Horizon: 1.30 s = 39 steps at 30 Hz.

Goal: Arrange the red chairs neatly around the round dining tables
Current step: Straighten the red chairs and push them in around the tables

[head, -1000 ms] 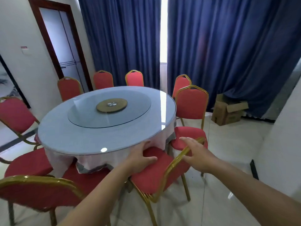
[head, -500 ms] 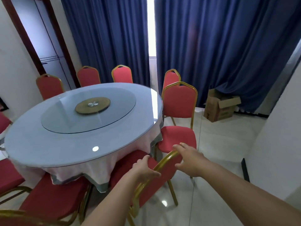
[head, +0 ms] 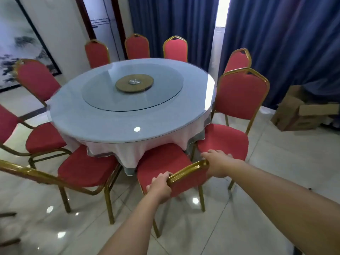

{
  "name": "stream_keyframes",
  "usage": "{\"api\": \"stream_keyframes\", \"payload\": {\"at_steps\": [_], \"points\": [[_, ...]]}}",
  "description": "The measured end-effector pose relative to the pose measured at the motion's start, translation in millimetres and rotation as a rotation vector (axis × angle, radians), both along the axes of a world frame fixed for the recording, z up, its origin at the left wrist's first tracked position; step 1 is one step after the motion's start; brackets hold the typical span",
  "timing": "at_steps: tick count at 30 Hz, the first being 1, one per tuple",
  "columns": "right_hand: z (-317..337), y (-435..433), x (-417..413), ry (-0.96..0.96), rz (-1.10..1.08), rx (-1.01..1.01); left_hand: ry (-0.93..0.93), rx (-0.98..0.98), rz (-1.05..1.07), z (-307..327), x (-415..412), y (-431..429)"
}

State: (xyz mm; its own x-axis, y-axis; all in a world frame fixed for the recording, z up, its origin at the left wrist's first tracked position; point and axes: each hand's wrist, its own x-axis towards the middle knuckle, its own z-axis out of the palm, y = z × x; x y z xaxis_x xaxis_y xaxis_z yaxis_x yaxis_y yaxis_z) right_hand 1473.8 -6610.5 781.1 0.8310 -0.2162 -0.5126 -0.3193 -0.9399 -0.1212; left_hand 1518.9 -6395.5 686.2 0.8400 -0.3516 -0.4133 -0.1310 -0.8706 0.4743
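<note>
OK: box (head: 301, 115) by curtain (head: 285, 43), flaps open, contents not visible. L hand (head: 160, 186) curled round left end of chair (head: 161, 162) back rail, R hand (head: 218, 165) clamped on right end, so hands apart. Chair faces table (head: 92, 122) — seat front under cloth (head: 128, 153), back twd camera.

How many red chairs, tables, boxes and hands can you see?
Red chairs: 9
Round table: 1
Cardboard box: 1
Hands: 2
Total: 13
</note>
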Motion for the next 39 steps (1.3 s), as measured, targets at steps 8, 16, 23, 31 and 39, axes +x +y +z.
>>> {"api": "stream_keyframes", "payload": {"at_steps": [8, 16, 23, 31, 39], "points": [[-51, -26, 14, 0.004, 0.124, 0.040, -0.060, 0.043, 0.235, -16, -27, -13], [-62, -36, 36, -0.030, 0.195, 0.108, -0.115, 0.106, 0.303, -7, -16, -29], [-65, -33, 41, -0.040, 0.160, 0.128, -0.141, 0.123, 0.366, -9, -13, -32], [-76, -33, 51, -0.067, 0.140, 0.130, -0.132, 0.092, 0.390, -9, -9, -30], [-81, -18, 66, -0.082, 0.099, 0.068, -0.128, 0.062, 0.352, -7, 10, -16]]}}
